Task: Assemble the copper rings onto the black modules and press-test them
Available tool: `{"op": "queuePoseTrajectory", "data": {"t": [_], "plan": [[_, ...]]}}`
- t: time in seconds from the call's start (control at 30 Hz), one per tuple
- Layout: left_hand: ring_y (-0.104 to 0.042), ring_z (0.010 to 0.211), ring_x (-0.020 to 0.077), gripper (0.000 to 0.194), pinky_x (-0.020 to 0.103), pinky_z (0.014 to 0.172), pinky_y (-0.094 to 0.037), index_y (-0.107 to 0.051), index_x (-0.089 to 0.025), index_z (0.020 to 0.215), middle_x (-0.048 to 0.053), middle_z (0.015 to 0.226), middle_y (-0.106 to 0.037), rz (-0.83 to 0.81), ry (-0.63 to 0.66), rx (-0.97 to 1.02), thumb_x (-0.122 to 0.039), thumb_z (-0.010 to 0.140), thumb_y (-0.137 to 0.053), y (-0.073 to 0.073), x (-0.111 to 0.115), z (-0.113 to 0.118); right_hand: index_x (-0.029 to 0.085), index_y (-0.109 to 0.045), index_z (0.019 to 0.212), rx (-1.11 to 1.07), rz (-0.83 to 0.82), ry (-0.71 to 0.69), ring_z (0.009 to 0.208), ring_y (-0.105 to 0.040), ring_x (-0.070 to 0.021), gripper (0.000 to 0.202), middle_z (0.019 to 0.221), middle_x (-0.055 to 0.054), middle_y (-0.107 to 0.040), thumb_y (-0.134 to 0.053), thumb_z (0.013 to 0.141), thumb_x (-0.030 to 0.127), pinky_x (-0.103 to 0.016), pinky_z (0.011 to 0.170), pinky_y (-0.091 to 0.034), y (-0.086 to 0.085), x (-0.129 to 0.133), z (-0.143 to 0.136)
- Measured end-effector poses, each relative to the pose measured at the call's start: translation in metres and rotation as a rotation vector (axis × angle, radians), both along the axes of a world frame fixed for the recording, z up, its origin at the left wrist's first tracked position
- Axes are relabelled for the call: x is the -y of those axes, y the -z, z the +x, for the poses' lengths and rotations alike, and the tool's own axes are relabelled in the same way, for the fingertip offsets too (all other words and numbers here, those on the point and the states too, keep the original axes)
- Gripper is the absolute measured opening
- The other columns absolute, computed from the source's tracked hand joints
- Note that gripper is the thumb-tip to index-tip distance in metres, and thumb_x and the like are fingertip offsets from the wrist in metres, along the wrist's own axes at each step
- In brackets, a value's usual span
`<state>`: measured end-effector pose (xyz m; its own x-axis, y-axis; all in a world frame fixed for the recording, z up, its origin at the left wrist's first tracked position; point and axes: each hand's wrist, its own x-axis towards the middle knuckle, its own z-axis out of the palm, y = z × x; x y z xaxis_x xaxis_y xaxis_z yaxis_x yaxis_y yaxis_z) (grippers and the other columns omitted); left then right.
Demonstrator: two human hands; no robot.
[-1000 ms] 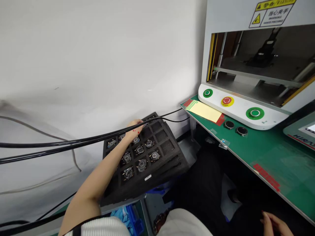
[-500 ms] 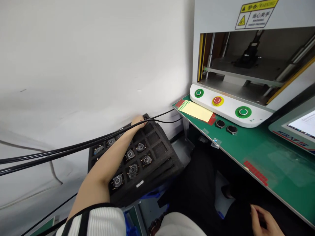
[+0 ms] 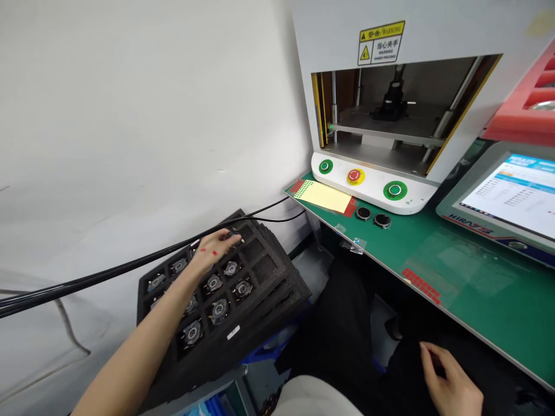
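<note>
A black foam tray stands at the lower left, with several round watch parts in its compartments. Over its far side is my left hand, its fingers closed on a small dark watch part. One watch part lies nearer to me in the tray. My right hand rests low at the right over my dark trousers, fingers curled together; whether anything is between them is hidden. Two round dark watch pieces lie on the green table.
A white press machine with two green buttons and a red stop button stands on the table. Beside it are a monitor and a red tray. Black cables cross above the foam tray. A yellow sheet lies at the table corner.
The view has turned right, showing more of the monitor and the red tray. My left hand has drawn back a little from the tray's far edge, and the dark part in its fingers now shows.
</note>
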<state>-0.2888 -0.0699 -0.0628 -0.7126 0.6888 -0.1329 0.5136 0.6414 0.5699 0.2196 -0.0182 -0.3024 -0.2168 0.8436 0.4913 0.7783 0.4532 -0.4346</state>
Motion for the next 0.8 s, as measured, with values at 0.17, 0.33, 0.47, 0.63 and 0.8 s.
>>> {"op": "queuePoseTrajectory", "data": {"t": [0.17,0.33,0.47,0.63,0.8], "plan": [[-0.060,0.063,0.0140,0.034,0.025,0.060,-0.049,-0.064,-0.016,0.088,0.001,0.077,-0.068,0.141,0.333,0.264,-0.049,0.080,-0.063,-0.003,0.013,0.119,0.018,-0.071,0.085,-0.136,0.067,-0.150,0.062,-0.072,-0.0168,0.023,0.076,-0.003,-0.075,-0.056,0.094,0.034,-0.025,0.061,-0.057,-0.058,0.002,-0.024],[-0.063,0.068,0.0111,0.016,0.021,0.063,-0.052,-0.057,-0.018,0.088,0.005,0.089,-0.074,0.392,0.649,0.762,-0.034,0.091,-0.059,0.006,-0.003,0.213,0.021,-0.068,0.096,-0.476,0.097,-0.298,0.071,-0.070,-0.0179,0.027,0.080,-0.002,-0.072,-0.067,0.079,0.000,-0.029,0.062,-0.056,-0.167,0.027,-0.060],[-0.062,0.061,0.0087,0.014,0.017,0.055,-0.050,-0.061,-0.017,0.093,0.004,0.084,-0.072,0.392,0.803,0.988,-0.031,0.092,-0.060,0.011,-0.015,0.256,0.020,-0.063,0.114,-0.690,0.011,-0.266,0.088,-0.068,-0.0204,0.041,0.095,-0.007,-0.070,-0.067,0.078,0.000,-0.033,0.073,-0.058,-0.202,0.043,-0.072],[-0.065,0.069,0.0109,0.008,0.017,0.058,-0.053,-0.070,-0.021,0.093,0.002,0.086,-0.067,0.556,0.914,0.740,-0.021,0.087,-0.065,0.015,-0.022,0.278,0.027,-0.058,0.122,-0.930,-0.213,-0.070,0.097,-0.068,-0.0150,0.046,0.106,-0.004,-0.068,-0.070,0.082,0.009,-0.026,0.088,-0.057,-0.202,0.053,-0.072],[-0.062,0.054,0.0077,0.027,0.011,0.048,-0.050,-0.064,-0.022,0.099,-0.003,0.071,-0.069,0.493,0.942,0.694,-0.016,0.076,-0.075,0.018,-0.025,0.278,0.032,-0.057,0.117,-1.176,-0.543,-0.122,0.089,-0.069,-0.0098,0.042,0.097,0.001,-0.070,-0.072,0.083,0.012,-0.021,0.084,-0.056,-0.203,0.044,-0.069]]}}
